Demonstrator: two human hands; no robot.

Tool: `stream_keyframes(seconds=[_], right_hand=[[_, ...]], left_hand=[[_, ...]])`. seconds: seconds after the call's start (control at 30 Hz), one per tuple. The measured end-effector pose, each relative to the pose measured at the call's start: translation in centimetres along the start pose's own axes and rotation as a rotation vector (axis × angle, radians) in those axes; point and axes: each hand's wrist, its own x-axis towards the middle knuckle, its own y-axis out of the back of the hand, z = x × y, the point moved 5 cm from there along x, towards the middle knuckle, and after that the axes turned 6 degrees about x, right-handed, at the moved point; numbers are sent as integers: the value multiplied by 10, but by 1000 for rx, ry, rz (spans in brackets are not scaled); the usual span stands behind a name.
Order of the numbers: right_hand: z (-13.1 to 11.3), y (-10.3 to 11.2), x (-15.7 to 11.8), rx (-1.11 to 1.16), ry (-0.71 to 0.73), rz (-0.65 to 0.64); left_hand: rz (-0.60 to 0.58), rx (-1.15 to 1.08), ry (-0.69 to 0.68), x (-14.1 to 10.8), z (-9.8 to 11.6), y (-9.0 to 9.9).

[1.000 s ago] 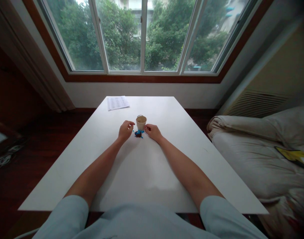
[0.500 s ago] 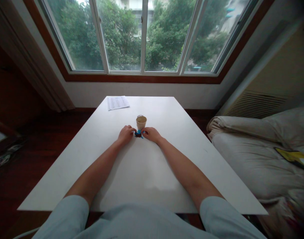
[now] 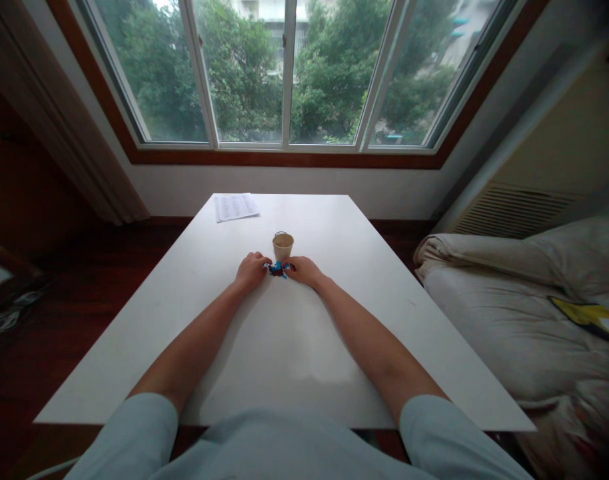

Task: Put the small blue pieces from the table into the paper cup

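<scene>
A small pile of blue and dark red pieces (image 3: 277, 269) lies on the white table in front of a tan cup (image 3: 283, 246). At the pile's left side is my left hand (image 3: 254, 268), its fingers closed on a small blue and white piece. My right hand (image 3: 302, 270) is at the right side of the pile, its fingers pinched together by the blue pieces; what they hold is too small to make out. The cup stands upright just beyond both hands.
Printed sheets of paper (image 3: 237, 207) lie at the far left corner of the white table (image 3: 294, 340). To the right is a couch (image 3: 474, 300) with a light cover. A window (image 3: 284, 80) is beyond the table.
The fingers of my left hand have drawn slightly left, off the pile, and a blue and white piece now shows at their tips. My right hand is almost unmoved.
</scene>
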Motion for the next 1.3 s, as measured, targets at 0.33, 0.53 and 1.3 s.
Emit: stream_keyframes(seconds=[0.33,0.53,1.3], right_hand=[[2,-3,2,-25,18,-16],[3,-4,3,-43,9,1],[10,11,-2,227,-65,273]], left_hand=[[0,-40,-26,0,2,0],[1,-16,-11,1,0,0],[-7,-76,-71,1,-1,-4]])
